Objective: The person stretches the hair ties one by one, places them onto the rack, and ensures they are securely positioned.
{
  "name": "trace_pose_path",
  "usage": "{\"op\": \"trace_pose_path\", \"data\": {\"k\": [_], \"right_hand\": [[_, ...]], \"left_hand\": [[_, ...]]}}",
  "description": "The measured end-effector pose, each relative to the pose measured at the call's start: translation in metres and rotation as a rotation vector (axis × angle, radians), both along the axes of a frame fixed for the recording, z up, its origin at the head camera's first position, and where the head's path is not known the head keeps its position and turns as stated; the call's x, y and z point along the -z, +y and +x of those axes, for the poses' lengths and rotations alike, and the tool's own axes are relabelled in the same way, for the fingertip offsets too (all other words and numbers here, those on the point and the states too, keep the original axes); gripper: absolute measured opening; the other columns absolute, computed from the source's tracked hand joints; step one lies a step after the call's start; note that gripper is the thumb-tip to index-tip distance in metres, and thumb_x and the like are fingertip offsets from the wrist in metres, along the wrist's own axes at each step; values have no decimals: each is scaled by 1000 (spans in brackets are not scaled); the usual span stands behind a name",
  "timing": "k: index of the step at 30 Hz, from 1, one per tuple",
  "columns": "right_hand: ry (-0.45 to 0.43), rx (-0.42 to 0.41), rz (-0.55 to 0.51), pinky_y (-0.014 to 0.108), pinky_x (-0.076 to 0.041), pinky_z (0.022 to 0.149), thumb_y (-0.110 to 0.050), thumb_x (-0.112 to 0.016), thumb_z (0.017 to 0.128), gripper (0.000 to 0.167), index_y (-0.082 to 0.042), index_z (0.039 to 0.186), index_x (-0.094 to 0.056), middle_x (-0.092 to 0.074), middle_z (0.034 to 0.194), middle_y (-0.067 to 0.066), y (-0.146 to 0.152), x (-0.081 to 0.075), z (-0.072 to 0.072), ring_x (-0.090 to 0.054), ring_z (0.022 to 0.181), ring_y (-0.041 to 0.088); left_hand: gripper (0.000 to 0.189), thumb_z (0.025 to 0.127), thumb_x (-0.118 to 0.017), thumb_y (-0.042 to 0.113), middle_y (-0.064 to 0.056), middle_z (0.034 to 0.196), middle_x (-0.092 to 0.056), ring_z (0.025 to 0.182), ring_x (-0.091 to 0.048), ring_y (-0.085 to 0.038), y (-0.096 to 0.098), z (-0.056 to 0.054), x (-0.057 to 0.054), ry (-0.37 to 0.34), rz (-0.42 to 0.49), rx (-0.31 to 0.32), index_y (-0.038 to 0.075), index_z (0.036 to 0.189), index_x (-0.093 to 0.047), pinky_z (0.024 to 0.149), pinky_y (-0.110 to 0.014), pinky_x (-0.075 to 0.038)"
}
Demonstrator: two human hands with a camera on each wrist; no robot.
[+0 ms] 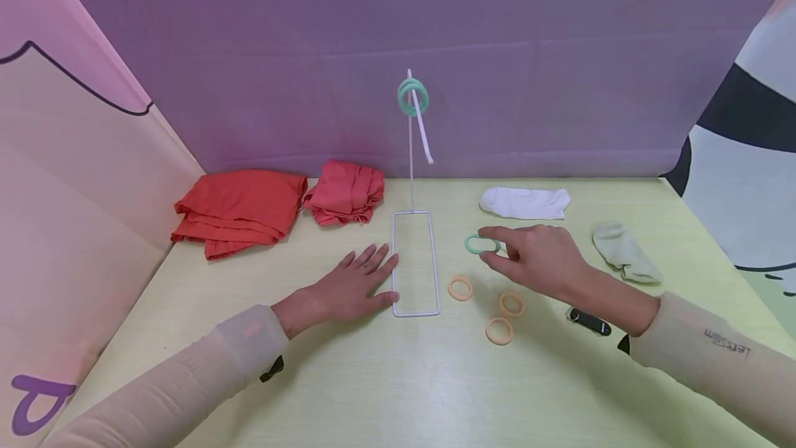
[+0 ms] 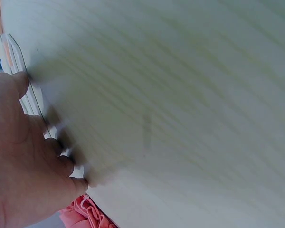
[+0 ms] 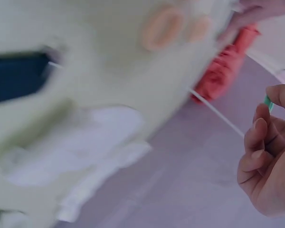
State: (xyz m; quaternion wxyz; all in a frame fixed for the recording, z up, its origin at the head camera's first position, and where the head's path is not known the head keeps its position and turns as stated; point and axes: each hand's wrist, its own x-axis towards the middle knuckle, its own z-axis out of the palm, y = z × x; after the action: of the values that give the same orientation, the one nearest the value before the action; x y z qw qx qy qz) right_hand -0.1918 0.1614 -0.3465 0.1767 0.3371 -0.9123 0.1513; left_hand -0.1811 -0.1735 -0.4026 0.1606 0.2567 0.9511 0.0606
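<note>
Between thumb and forefinger my right hand (image 1: pixel 539 260) pinches a green ring (image 1: pixel 470 244), held above the table to the right of a white wire stand (image 1: pixel 437 282). Only a sliver of that ring shows in the right wrist view. My left hand (image 1: pixel 357 287) lies with straight, spread fingers, its fingertips touching the left side of the stand's base. Green rings (image 1: pixel 404 106) hang on the stand's arm at the top. Below my right hand, three orange rings (image 1: pixel 452 295) lie on the table.
Two red folded cloths (image 1: pixel 242 209) lie at the back left. A white sock (image 1: pixel 525 203) and a pale green sock (image 1: pixel 624 252) are at the back right. A black strap-like object (image 1: pixel 591 322) lies under my right forearm. A purple backdrop (image 1: pixel 298 88) rises behind the table.
</note>
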Motion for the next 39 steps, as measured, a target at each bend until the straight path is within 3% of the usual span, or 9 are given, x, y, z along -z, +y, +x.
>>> {"op": "trace_pose_path", "data": {"k": [3,7,10,14,18,24,32,39], "right_hand": [[195,-83,-73,22,-30,42,-33,-72,87,27,-22,111,-75,-51,54,-14,-4,-17,5,-41,47,-1],[408,-165,-142,22,-29,40,-43,-58,97,30,-23,112,-75,-51,53,-12,-12,-44,15,-44,48,0],[511,-194,-180,22,-29,39,-47,-50,101,37,-22,113,-75,-50,53,-11,-20,-67,25,-43,46,2],[604,-227,-229,24,-30,39,-43,-54,100,34,-19,113,-75,-52,53,-8,-30,-94,33,-42,45,5],[651,-270,-291,26,-30,38,-38,-60,99,32,-14,113,-76,-56,53,-4,-40,-109,37,-45,44,8],[659,-313,-370,29,-28,38,-27,-70,92,24,-15,111,-76,-58,54,-1,-55,-120,36,-49,45,12],[705,-261,-340,28,-28,39,-22,-77,85,28,-17,113,-75,-58,54,-1,-70,-120,10,-51,45,15],[732,-170,-277,28,-22,39,-21,-74,87,31,-18,117,-74,-54,52,0,-78,-116,-11,-46,43,15]], "left_hand": [[77,102,-38,59,-7,171,-3,158,1,-32,0,1,-1,2,1,0,20,163,-11,125,-58,-7],[77,103,-39,59,-8,171,-3,158,1,-32,1,1,-1,3,3,1,19,163,-11,125,-58,-7],[77,102,-39,59,-8,171,-3,158,1,-33,1,1,-1,-3,6,0,19,163,-11,125,-59,-7],[77,102,-39,59,-8,171,-4,158,1,-33,0,1,-2,-9,6,-4,19,162,-12,125,-59,-8],[77,102,-39,59,-8,171,-4,158,0,-34,1,2,-2,-6,3,-4,19,162,-12,125,-59,-8],[77,102,-38,59,-8,171,-4,158,-1,-33,2,3,-3,-4,-13,-5,19,162,-11,125,-59,-9],[77,102,-39,59,-8,171,-4,158,0,-34,-1,1,0,-9,-4,-6,19,163,-12,125,-59,-8],[78,102,-38,60,-7,171,-3,158,0,-32,0,1,-1,-8,-10,-5,20,163,-10,126,-58,-8]]}}
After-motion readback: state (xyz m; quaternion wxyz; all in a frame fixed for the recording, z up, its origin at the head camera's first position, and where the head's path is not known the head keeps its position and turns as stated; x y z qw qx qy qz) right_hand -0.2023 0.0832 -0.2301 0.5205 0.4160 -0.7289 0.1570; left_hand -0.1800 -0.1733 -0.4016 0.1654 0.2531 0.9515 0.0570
